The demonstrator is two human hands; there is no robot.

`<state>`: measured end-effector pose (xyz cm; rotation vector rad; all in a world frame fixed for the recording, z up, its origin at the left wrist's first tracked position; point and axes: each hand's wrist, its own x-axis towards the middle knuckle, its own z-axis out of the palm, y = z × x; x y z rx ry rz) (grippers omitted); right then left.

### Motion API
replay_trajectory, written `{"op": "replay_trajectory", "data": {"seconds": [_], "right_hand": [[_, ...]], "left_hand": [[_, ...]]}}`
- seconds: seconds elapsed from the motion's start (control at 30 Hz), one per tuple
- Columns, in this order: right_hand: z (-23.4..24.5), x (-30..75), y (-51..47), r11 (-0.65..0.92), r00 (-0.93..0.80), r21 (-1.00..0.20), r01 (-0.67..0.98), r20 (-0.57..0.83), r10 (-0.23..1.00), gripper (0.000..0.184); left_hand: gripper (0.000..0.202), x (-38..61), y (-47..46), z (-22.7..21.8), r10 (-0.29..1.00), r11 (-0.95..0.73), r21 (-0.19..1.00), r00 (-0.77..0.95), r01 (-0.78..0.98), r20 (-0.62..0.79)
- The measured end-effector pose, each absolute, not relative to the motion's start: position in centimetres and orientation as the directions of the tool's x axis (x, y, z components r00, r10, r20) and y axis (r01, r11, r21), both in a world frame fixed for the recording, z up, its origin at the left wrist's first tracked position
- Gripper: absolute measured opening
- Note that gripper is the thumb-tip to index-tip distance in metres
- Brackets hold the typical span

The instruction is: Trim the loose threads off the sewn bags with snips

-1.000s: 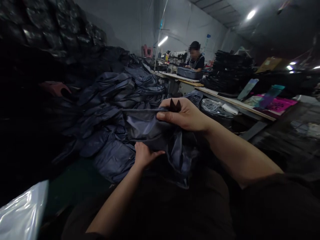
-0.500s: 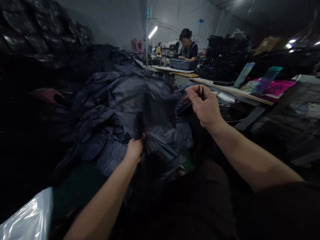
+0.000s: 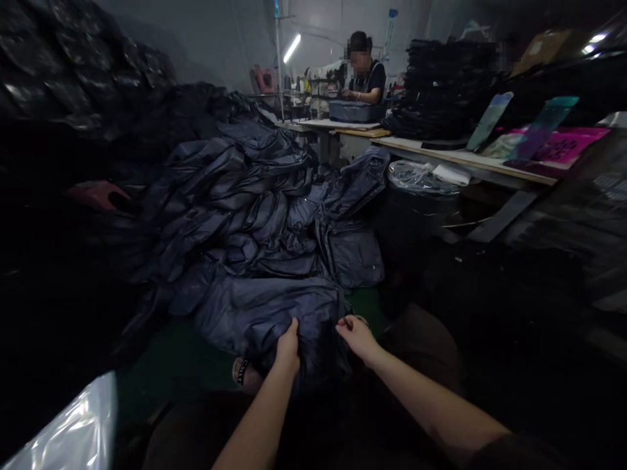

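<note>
On navy fabric [image 3: 264, 313], hands [image 3: 289, 349] [image 3: 357, 338]; pink sheet's [image 3: 563, 147] print illegible.

both bare arms [image 3: 259, 411] reach forward and down; the left hand [image 3: 289, 347] curls over, the right hand [image 3: 357, 337] pinches just beside it.

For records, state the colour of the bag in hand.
Bag: dark navy, best in the head view.

a co-worker [image 3: 365, 78] at a wooden worktable [image 3: 465, 156]
</note>
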<state>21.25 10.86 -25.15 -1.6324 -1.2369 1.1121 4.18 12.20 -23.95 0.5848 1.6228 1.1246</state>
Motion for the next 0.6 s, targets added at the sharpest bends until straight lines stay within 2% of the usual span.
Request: {"op": "replay_trajectory", "data": {"seconds": [0.1,0.2,0.33,0.43,0.53,0.6], "right_hand": [[-27.9,21.1,10.2,-0.294,0.217,-0.913,0.282,-0.238,0.947,0.021],[-28.3,21.4,10.8,-0.322,0.269,-0.912,0.254,-0.253,0.929,0.026],[-26.9,20.0,12.2,-0.263,0.165,-0.952,0.158,-0.237,0.957,0.033],[-24.7,18.0,12.8,-0.187,0.042,-0.980,0.066,-0.184,0.982,0.037],[-21.7,16.5,12.9,-0.110,-0.063,-0.994,-0.010,-0.109,0.992,0.035],[-19.3,15.9,12.6,-0.062,-0.116,-0.997,-0.046,-0.057,0.992,0.033]], "left_hand": [[0.042,5.5,11.8,-24.5,0.769,0.481,0.811,-0.283,-0.333,-0.573],[0.048,4.8,12.0,-22.7,0.743,0.472,0.757,-0.258,-0.453,-0.618],[0.044,2.8,10.7,-19.0,0.760,0.424,0.723,-0.220,-0.546,-0.611],[0.034,1.2,8.5,-16.7,0.771,0.362,0.678,-0.204,-0.640,-0.604],[0.022,-1.6,5.5,-15.4,0.785,0.268,0.724,-0.292,-0.636,-0.547],[0.024,-4.2,3.1,-14.8,0.813,0.244,0.834,-0.364,-0.495,-0.454]]}}
